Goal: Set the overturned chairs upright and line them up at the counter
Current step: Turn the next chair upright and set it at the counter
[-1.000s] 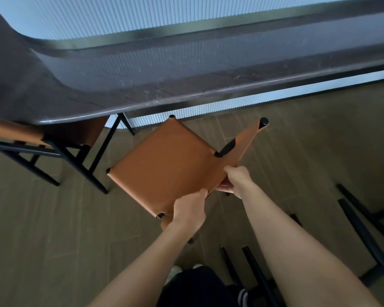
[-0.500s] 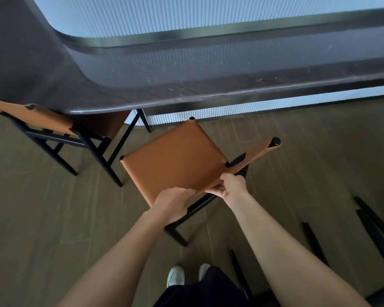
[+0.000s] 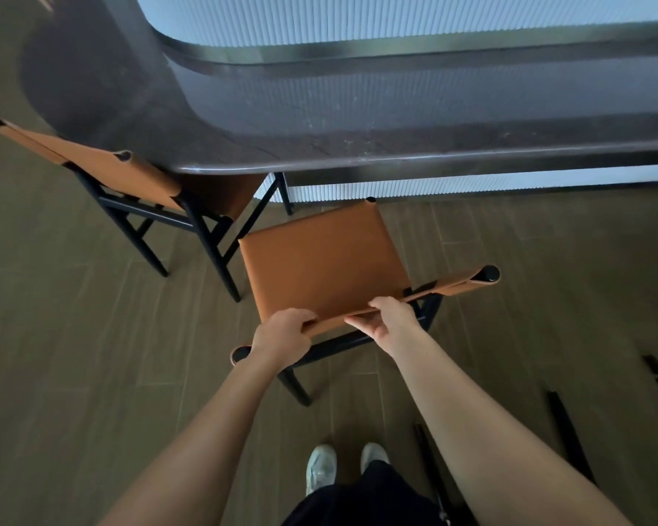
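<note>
- Head view: the counter [image 3: 396, 146] spans the top of the frame. Its dark slab overhangs a ribbed base, so chairs can tuck beneath the edge.
- The floor [image 3: 73, 354] is wood-look plank and carries both standing chairs.
- First chair [image 3: 130, 172] stands upright at the left, seat partly under the slab. It sets the line to match.
- Second chair [image 3: 320, 260] stands upright just beside it, facing the counter. Its seat is in full view and not under the slab, so it is judged not yet lined up.
- Its backrest [image 3: 453, 286] is the nearest and highest part, hence the natural handle for steering.
- Black legs [image 3: 566, 430] lie low at the right. They are probably from another overturned chair, though too little shows to be sure.
- Left hand [image 3: 282, 336] grips the backrest top, fingers curled over it.
- Right hand [image 3: 390, 324] grips the same strap just beside the left, giving two-point control against twisting.
</note>
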A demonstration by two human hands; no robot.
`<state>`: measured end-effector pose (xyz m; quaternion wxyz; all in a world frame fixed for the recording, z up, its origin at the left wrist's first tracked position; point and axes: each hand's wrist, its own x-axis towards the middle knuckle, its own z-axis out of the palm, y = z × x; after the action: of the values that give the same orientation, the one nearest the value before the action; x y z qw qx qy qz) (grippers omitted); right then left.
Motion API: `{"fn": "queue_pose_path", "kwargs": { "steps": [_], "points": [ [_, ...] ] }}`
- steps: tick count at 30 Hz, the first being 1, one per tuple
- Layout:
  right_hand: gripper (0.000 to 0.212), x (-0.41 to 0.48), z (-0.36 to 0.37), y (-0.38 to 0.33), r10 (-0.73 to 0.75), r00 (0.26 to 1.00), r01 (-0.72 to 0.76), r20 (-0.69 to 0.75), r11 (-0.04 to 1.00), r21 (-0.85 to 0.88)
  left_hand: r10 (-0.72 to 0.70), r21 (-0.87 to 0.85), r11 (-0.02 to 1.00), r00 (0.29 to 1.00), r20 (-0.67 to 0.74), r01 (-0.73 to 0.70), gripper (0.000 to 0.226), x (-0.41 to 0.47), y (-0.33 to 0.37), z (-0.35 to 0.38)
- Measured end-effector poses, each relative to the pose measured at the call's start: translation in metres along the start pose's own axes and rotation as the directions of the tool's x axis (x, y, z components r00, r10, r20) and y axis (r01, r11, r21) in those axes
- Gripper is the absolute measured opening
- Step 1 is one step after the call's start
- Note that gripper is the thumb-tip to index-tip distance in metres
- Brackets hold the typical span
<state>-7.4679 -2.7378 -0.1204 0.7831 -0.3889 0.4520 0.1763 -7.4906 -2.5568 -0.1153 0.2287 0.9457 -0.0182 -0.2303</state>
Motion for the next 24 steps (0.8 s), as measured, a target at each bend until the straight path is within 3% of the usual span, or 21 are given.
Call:
{"fn": "queue_pose_path", "kwargs": {
  "steps": [2,4,6,8,10,12,14,18,21,24],
  "points": [
    [0.032,-0.001,-0.004,-0.002,0.025,1.000,-0.025,0.015,0.999,-0.033,0.020,-0.316,0.948,1.000,-0.008,-0.021,0.023,-0.003,0.008,-0.001],
    [0.031,-0.001,-0.009,-0.007,0.046,0.999,-0.045,0.023,0.998,-0.047,0.043,-0.571,0.816,0.994,-0.101,-0.093,0.014,-0.009,0.021,-0.003],
    [0.033,0.001,-0.015,-0.014,0.039,0.999,-0.038,0.011,0.998,-0.057,-0.027,-0.798,0.589,0.985,-0.171,-0.123,0.015,-0.015,0.035,0.000],
    [0.035,0.005,-0.023,-0.022,0.011,1.000,-0.012,-0.011,0.998,-0.059,-0.144,-0.948,0.314,0.985,-0.091,-0.042,0.026,-0.018,0.047,0.008],
    [0.035,0.010,-0.031,-0.030,-0.019,0.999,0.016,-0.040,0.997,-0.071,-0.205,-0.978,0.138,0.970,0.127,0.158,0.040,-0.018,0.053,0.019],
    [0.034,0.015,-0.037,-0.038,-0.037,0.998,0.032,-0.053,0.996,-0.081,-0.215,-0.933,0.090,0.921,0.323,0.349,0.049,-0.017,0.056,0.031],
    [0.034,0.018,-0.044,-0.046,-0.031,0.998,0.026,-0.059,0.996,-0.083,-0.260,-0.907,0.017,0.878,0.402,0.420,0.052,-0.013,0.056,0.044],
    [0.034,0.021,-0.053,-0.055,0.040,0.999,-0.041,-0.013,0.992,-0.121,-0.420,-0.917,-0.256,0.820,0.389,0.305,0.058,-0.001,0.053,0.059],
    [0.033,0.027,-0.058,-0.060,0.064,0.998,-0.062,0.019,0.990,-0.130,-0.395,-0.855,-0.474,0.816,0.422,0.213,0.051,0.008,0.057,0.058],
    [0.036,0.034,-0.058,-0.063,0.050,0.998,-0.048,0.023,0.994,-0.098,-0.440,-0.804,-0.591,0.812,0.383,0.059,0.043,0.015,0.059,0.051]
  ]
}}
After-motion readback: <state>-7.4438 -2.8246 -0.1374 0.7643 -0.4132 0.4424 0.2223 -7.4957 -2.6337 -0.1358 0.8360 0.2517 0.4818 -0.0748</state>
